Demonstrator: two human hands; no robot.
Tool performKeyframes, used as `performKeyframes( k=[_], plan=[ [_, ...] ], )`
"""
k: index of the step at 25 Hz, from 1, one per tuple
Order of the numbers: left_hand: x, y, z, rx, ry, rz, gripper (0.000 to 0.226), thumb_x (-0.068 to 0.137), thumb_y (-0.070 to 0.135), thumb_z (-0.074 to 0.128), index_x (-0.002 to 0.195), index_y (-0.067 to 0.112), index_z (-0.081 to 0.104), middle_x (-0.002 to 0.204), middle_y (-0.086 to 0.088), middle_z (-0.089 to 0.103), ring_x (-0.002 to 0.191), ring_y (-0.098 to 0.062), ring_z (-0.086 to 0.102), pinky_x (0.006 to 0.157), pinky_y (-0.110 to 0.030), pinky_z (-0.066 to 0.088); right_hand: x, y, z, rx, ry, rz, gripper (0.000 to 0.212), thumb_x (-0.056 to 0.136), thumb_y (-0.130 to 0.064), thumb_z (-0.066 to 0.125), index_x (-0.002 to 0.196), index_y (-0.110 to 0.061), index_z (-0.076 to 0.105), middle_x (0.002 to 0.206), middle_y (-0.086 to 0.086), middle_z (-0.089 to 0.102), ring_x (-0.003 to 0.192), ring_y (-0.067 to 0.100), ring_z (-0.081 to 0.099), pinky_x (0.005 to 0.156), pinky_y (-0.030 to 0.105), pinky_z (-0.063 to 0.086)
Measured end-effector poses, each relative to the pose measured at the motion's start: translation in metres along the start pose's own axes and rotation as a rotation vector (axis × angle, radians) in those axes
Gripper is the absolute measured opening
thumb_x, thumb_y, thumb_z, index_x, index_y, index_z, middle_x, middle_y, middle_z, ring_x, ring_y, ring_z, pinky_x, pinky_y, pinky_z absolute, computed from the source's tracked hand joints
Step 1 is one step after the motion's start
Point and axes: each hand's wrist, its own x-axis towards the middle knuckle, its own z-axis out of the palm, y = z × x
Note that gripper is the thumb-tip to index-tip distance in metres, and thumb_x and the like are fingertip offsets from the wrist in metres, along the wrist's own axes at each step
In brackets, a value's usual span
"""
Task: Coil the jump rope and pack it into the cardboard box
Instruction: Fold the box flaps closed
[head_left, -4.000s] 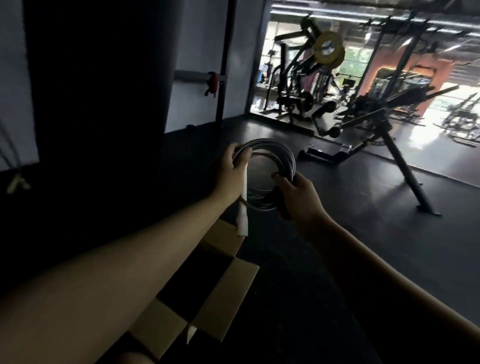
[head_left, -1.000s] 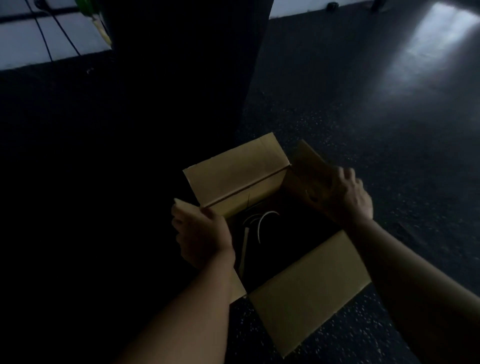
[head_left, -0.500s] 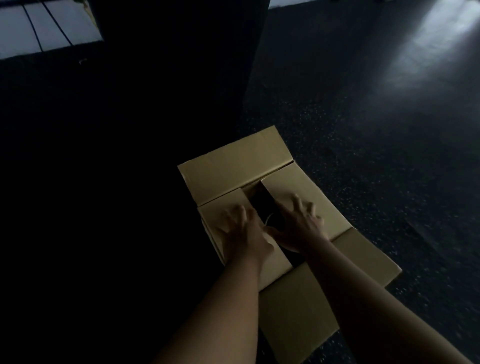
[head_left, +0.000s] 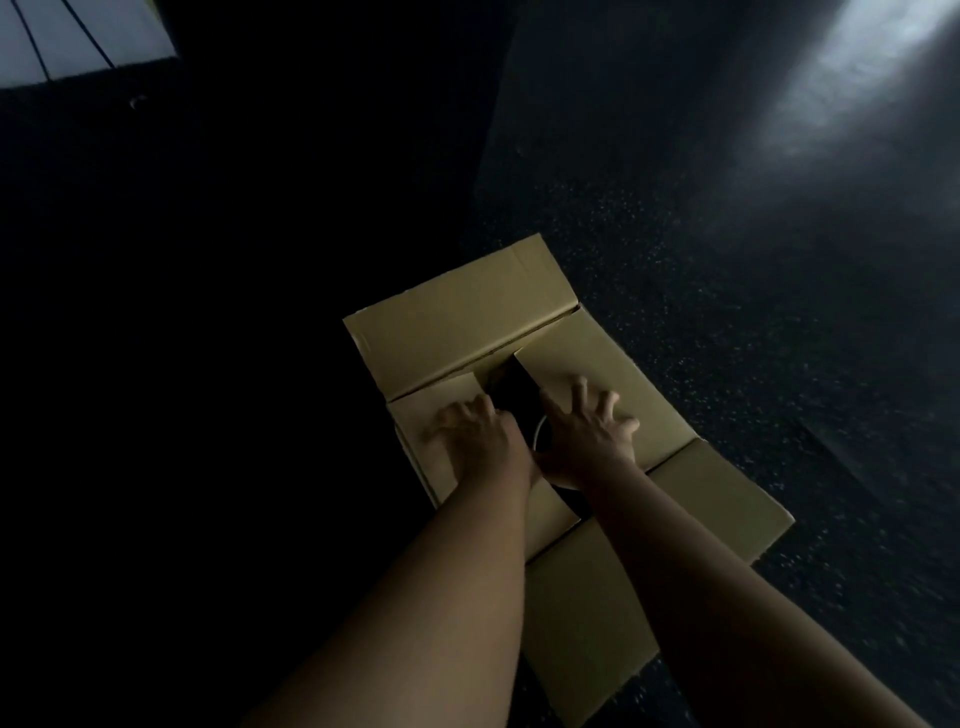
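The cardboard box (head_left: 457, 322) sits on the dark floor in the middle of the head view. Its two short inner flaps are folded down. My left hand (head_left: 475, 434) lies flat on the left flap, fingers spread. On the right flap rests my right hand (head_left: 587, 431), flat, with its fingers apart. A dark gap stays between the two flaps. In that gap a thin pale curve of the jump rope (head_left: 538, 434) shows inside the box; the rest of the rope is hidden. The far long flap and the near long flap (head_left: 582, 613) stand open.
A dark speckled rubber floor (head_left: 727, 312) surrounds the box, with a bright patch of light at the upper right. A large black mass (head_left: 311, 130) fills the left and the back. A pale wall strip with thin cables (head_left: 62, 41) shows at the top left.
Four seconds ago both hands held the coiled rope above the box. One second ago the rope lay inside and my hands gripped the side flaps. These flaps are now pressed down.
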Motion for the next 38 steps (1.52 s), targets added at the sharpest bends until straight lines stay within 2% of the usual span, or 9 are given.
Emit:
performKeyframes(
  k=[6, 15, 19, 22, 24, 27, 29, 32, 38],
  plan=[
    [-0.024, -0.022, -0.001, -0.194, 0.173, 0.152, 0.074, 0.084, 0.049, 0.065, 0.150, 0.030, 0.037, 0.161, -0.008, 0.027, 0.146, -0.036, 0.025, 0.113, -0.052, 0.030, -0.018, 0.007, -0.006, 0.150, 0.061, -0.029, 0.112, 0.079, -0.078, 0.057, 0.163, -0.029, 0.002, 0.171, 0.009, 0.000, 0.153, 0.042, 0.011, 0.114, 0.060, 0.033],
    [-0.025, -0.040, -0.037, -0.152, 0.224, 0.150, 0.072, 0.088, 0.051, 0.060, 0.152, 0.028, 0.034, 0.163, -0.008, 0.025, 0.150, -0.034, 0.022, 0.120, -0.053, 0.019, -0.045, 0.015, -0.026, 0.157, 0.138, -0.011, 0.097, 0.087, -0.075, 0.048, 0.161, -0.020, 0.017, 0.165, 0.009, 0.023, 0.146, 0.034, 0.031, 0.113, 0.053, 0.037],
    [0.011, -0.072, -0.063, -0.113, 0.353, 0.080, 0.069, 0.089, 0.050, 0.061, 0.149, 0.023, 0.041, 0.160, -0.011, 0.030, 0.147, -0.038, 0.026, 0.119, -0.055, 0.023, -0.062, 0.030, -0.035, 0.087, 0.162, 0.003, 0.091, 0.089, -0.076, 0.041, 0.161, -0.026, 0.017, 0.165, 0.010, 0.026, 0.147, 0.035, 0.030, 0.113, 0.052, 0.036],
    [0.050, -0.104, -0.092, -0.062, 0.434, -0.066, 0.077, 0.087, 0.057, 0.059, 0.150, 0.018, 0.039, 0.158, -0.014, 0.035, 0.144, -0.041, 0.031, 0.115, -0.057, 0.027, -0.093, 0.072, -0.025, 0.012, 0.116, 0.172, 0.089, 0.087, -0.081, 0.036, 0.159, -0.033, 0.021, 0.163, 0.010, 0.027, 0.145, 0.037, 0.032, 0.111, 0.053, 0.040],
    [0.072, -0.115, -0.102, -0.054, 0.379, -0.132, 0.086, 0.088, 0.062, 0.056, 0.157, 0.018, 0.029, 0.164, -0.014, 0.026, 0.149, -0.042, 0.023, 0.117, -0.059, 0.022, -0.116, 0.097, -0.007, -0.060, 0.047, 0.278, 0.091, 0.082, -0.086, 0.034, 0.157, -0.037, 0.022, 0.163, 0.010, 0.023, 0.144, 0.041, 0.032, 0.107, 0.056, 0.044],
    [0.096, -0.113, -0.100, -0.055, 0.295, -0.110, 0.092, 0.089, 0.066, 0.052, 0.161, 0.021, 0.016, 0.169, -0.013, 0.016, 0.152, -0.041, 0.016, 0.120, -0.060, 0.016, -0.139, 0.112, 0.025, -0.039, -0.068, 0.376, 0.100, 0.076, -0.092, 0.029, 0.159, -0.043, 0.003, 0.169, 0.012, 0.005, 0.143, 0.048, 0.030, 0.101, 0.059, 0.049],
    [0.109, -0.111, -0.095, -0.127, 0.239, -0.071, 0.091, 0.090, 0.066, 0.051, 0.161, 0.023, 0.016, 0.167, -0.012, 0.020, 0.152, -0.042, 0.019, 0.120, -0.060, 0.017, -0.144, 0.110, 0.041, 0.129, -0.082, 0.444, 0.103, 0.076, -0.092, 0.032, 0.158, -0.044, -0.007, 0.170, 0.013, -0.007, 0.139, 0.049, 0.039, 0.097, 0.056, 0.053],
    [0.123, -0.109, -0.092, -0.303, 0.170, -0.047, 0.086, 0.088, 0.064, 0.055, 0.159, 0.027, 0.022, 0.164, -0.013, 0.026, 0.147, -0.049, 0.023, 0.114, -0.064, 0.028, -0.137, 0.100, 0.051, 0.416, -0.033, 0.456, 0.105, 0.080, -0.083, 0.046, 0.160, -0.039, -0.006, 0.168, 0.016, -0.016, 0.133, 0.048, 0.050, 0.101, 0.052, 0.053],
    [0.089, -0.065, -0.120, -0.355, 0.421, 0.146, 0.065, 0.090, 0.045, 0.065, 0.144, 0.014, 0.047, 0.146, -0.016, 0.050, 0.130, -0.040, 0.051, 0.100, -0.052, 0.046, -0.140, 0.074, 0.028, 0.448, 0.003, 0.400, 0.095, 0.089, -0.068, 0.056, 0.161, -0.037, 0.002, 0.170, 0.010, -0.011, 0.146, 0.055, 0.022, 0.112, 0.056, 0.038]
  ],
)
